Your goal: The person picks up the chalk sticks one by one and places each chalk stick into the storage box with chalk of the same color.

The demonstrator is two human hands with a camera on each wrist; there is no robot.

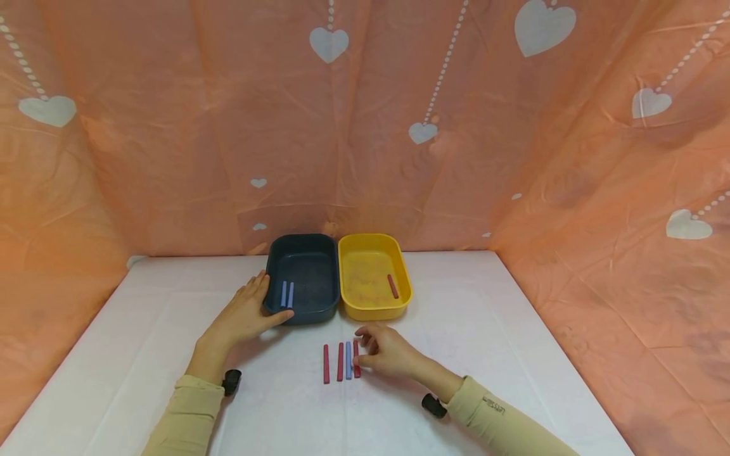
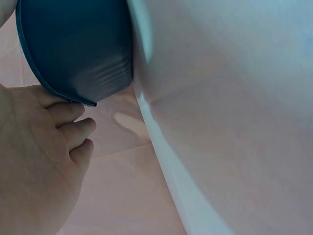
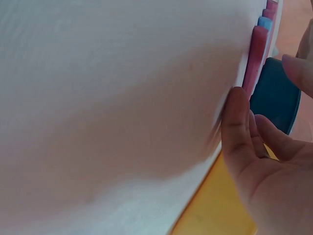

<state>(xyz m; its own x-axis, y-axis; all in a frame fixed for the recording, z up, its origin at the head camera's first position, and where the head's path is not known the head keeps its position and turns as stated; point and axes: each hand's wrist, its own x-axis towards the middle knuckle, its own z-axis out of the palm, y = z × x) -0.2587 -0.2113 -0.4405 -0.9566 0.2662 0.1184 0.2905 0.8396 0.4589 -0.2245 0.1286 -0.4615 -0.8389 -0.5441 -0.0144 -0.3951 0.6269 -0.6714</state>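
My left hand (image 1: 244, 314) rests on the near left corner of a dark blue bin (image 1: 312, 278), fingers along its outer side and thumb on its front rim. Two blue chalk-like sticks (image 1: 291, 295) lie inside that bin. My right hand (image 1: 393, 354) is at the rightmost red stick (image 1: 357, 372) of a row on the table. In the right wrist view its fingers (image 3: 238, 110) are beside the red stick (image 3: 255, 54), with the thumb apart. To the left in the row are a blue stick (image 1: 348, 361) and two more red sticks (image 1: 340, 362).
A yellow bin (image 1: 365, 272) stands against the dark bin's right side, with one red stick (image 1: 393, 286) in it. The white-covered table (image 1: 467, 316) ends at an orange curtain (image 1: 365, 139) with heart prints, which also hangs at both sides.
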